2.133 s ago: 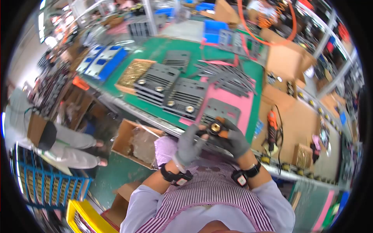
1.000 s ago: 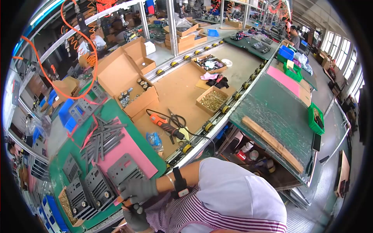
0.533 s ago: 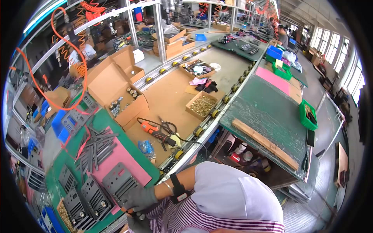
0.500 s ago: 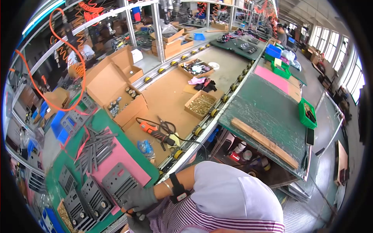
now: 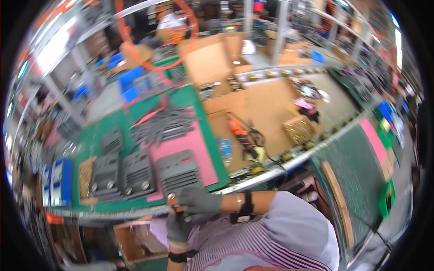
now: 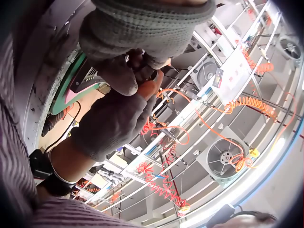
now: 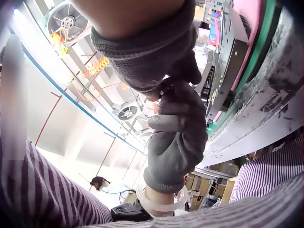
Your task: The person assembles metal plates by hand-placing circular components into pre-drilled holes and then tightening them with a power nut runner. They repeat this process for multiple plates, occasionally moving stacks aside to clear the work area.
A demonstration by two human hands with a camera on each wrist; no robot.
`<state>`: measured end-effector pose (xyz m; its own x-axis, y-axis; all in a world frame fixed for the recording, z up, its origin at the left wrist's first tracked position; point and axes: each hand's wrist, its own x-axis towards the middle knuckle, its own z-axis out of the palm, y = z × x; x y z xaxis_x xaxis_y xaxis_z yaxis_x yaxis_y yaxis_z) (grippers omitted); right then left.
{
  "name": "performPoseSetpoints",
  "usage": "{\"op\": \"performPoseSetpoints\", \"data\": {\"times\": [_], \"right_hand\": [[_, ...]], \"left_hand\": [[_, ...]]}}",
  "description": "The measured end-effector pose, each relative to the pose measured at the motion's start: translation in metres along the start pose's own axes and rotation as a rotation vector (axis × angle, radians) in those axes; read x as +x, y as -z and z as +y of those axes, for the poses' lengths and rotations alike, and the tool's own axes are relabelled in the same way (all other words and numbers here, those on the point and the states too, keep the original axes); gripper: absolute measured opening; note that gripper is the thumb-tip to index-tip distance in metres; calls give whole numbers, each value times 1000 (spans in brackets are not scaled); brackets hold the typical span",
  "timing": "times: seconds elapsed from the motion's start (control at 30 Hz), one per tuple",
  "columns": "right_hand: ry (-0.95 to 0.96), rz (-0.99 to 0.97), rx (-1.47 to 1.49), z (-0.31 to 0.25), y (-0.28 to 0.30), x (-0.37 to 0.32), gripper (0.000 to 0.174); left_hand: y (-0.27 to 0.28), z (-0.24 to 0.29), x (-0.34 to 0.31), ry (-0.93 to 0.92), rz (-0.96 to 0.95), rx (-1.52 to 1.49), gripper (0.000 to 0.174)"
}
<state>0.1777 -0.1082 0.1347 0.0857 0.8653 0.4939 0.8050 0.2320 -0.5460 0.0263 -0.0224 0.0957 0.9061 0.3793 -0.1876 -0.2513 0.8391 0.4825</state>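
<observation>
Both hands wear grey knit gloves with some fingertips bare, and they meet in front of the body at the bench edge. Between them is a small round brass-and-dark metal fitting (image 5: 172, 199), mostly covered by fingers in both wrist views. My right hand (image 5: 199, 201) grips it from the right; my left hand (image 5: 179, 227) curls round it from below. In the left wrist view the fitting (image 6: 145, 73) shows as a dark round body between thumb and fingers. Just beyond the hands lies a grey slotted metal panel (image 5: 177, 167).
Left along the green bench (image 5: 104, 122) are panels with round fittings (image 5: 138, 174), a box of brass pieces (image 5: 86, 176) and a blue-white bin (image 5: 57, 180). Dark metal strips (image 5: 167, 126) lie behind. An orange power tool (image 5: 239, 131) and open cartons (image 5: 208, 58) stand at right.
The head view swings right across the neighbouring benches, then back left toward the panels, blurring now. Both hands stay together at the fitting throughout.
</observation>
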Motion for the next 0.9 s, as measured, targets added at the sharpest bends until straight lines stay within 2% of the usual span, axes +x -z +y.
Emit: {"op": "performPoseSetpoints", "data": {"times": [0.07, 0.1, 0.13, 0.17, 0.2, 0.23, 0.27, 0.3, 0.37, 0.4, 0.43, 0.47, 0.6, 0.63, 0.67, 0.7, 0.73, 0.77, 0.8, 0.9], "right_hand": [[-48, 12, 62, -1, 10, 7, 46], [362, 168, -105, 6, 17, 15, 40], [-53, 8, 41, 14, 10, 10, 35], [-44, 17, 4, 24, 5, 10, 35], [-24, -99, -6, 58, -21, 3, 36], [234, -114, -198, 56, -4, 8, 36], [-313, -206, 192, 48, -3, 19, 35], [-387, -267, 131, 51, -5, 25, 35], [-361, -285, 130, 52, -4, 32, 38], [-363, -275, 169, 53, -4, 32, 38], [-375, -265, 207, 52, -2, 30, 38], [-458, -294, 245, 49, 5, 31, 38], [-690, -291, 736, 32, 4, 25, 37], [-682, -276, 751, 35, -4, 20, 36], [-675, -263, 767, 43, -15, 13, 36], [-668, -251, 783, 43, -20, 12, 35], [-768, -237, 878, 39, -16, 11, 35], [-786, -184, 938, 40, -20, 8, 35], [-801, -129, 997, 43, -23, 7, 35], [-893, -65, 1125, 47, -26, 5, 35]], "left_hand": [[4, 1, 2, 22, -35, -64, 45], [6, 0, 1, 52, -25, -86, 45], [7, -1, -4, 72, 2, -26, 44], [16, -5, -5, 132, -24, -2, 42], [16, -9, -6, 166, -33, 49, 44], [17, -15, -8, 218, -33, 97, 46], [33, -24, -5, 284, 16, 81, 47], [51, -33, -2, 355, 57, 68, 48], [58, -36, 5, 384, 85, -21, 48], [55, -36, 9, 320, 124, 22, 43], [53, -37, 11, 332, 136, -27, 42], [51, -40, 13, 347, 144, -78, 40], [50, -47, 17, 393, 195, -232, 26], [47, -46, 17, 402, 213, -263, 22], [42, -47, 14, 409, 265, -125, 20], [42, -47, 13, 409, 237, -135, 20], [42, -47, 11, 407, 209, -148, 20], [43, -47, 10, 404, 181, -161, 20], [43, -44, 10, 462, 122, -242, 19], [35, -41, 7, 288, 149, -187, 19]]}}
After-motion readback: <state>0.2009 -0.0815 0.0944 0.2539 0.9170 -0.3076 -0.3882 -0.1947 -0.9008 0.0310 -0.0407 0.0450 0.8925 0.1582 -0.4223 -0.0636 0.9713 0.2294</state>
